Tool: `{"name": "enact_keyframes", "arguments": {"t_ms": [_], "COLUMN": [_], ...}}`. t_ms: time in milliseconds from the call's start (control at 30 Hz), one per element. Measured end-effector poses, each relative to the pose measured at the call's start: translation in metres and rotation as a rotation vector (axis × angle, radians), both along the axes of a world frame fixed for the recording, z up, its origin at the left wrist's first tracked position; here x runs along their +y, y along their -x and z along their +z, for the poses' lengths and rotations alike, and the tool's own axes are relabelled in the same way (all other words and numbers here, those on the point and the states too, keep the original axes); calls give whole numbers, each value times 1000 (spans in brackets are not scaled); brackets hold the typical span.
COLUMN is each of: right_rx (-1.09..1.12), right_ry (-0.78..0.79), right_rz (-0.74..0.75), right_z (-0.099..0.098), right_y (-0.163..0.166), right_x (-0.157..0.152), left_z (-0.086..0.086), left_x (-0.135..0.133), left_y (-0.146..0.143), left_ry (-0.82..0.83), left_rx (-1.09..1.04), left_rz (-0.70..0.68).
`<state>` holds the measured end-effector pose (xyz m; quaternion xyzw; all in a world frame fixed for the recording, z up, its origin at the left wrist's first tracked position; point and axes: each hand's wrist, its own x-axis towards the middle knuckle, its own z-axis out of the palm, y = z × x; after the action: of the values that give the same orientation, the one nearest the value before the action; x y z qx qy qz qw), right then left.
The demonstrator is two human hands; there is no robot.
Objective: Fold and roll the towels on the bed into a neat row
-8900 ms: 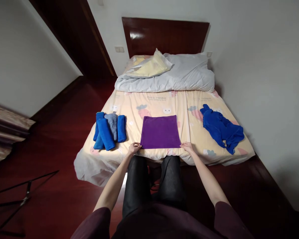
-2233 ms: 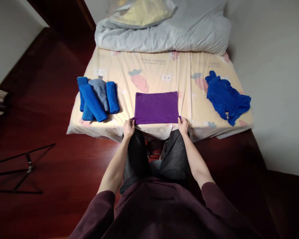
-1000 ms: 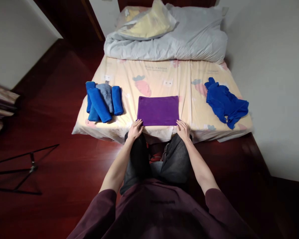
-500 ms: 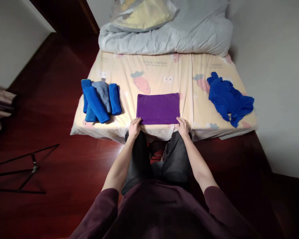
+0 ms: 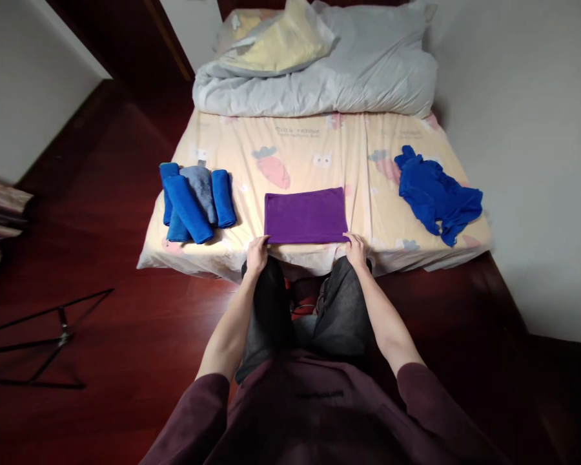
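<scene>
A purple towel (image 5: 305,216), folded into a flat rectangle, lies at the near edge of the bed (image 5: 319,155). My left hand (image 5: 257,253) pinches its near left corner and my right hand (image 5: 356,249) pinches its near right corner. Both hands have their fingers closed on the cloth edge. To the left lie several rolled blue towels and a grey one (image 5: 193,200). A crumpled blue cloth (image 5: 436,194) lies at the bed's right side.
A grey duvet (image 5: 348,71) and a yellow pillow (image 5: 281,39) are heaped at the head of the bed. A white wall (image 5: 527,142) runs along the right. Dark red wooden floor (image 5: 101,258) lies left, with a black metal stand (image 5: 48,339) on it.
The purple towel was a larger square at first and is now folded to a shorter rectangle. My hands went from resting flat at its near edge to pinching its near corners.
</scene>
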<state>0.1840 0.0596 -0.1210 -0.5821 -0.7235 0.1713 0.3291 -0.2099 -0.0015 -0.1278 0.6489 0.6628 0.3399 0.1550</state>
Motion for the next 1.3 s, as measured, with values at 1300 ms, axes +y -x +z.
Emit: {"name": "enact_keyframes", "arguments": {"t_ms": [1300], "right_rx": [-28], "right_ry": [137], "right_rz": [-305], "right_z": [-14], "right_y": [11], "right_x": [9], "left_z": [-23], "left_x": [16], "left_y": [5], "left_ry": [-60], "left_rx": [-152], "left_rz": [264]}}
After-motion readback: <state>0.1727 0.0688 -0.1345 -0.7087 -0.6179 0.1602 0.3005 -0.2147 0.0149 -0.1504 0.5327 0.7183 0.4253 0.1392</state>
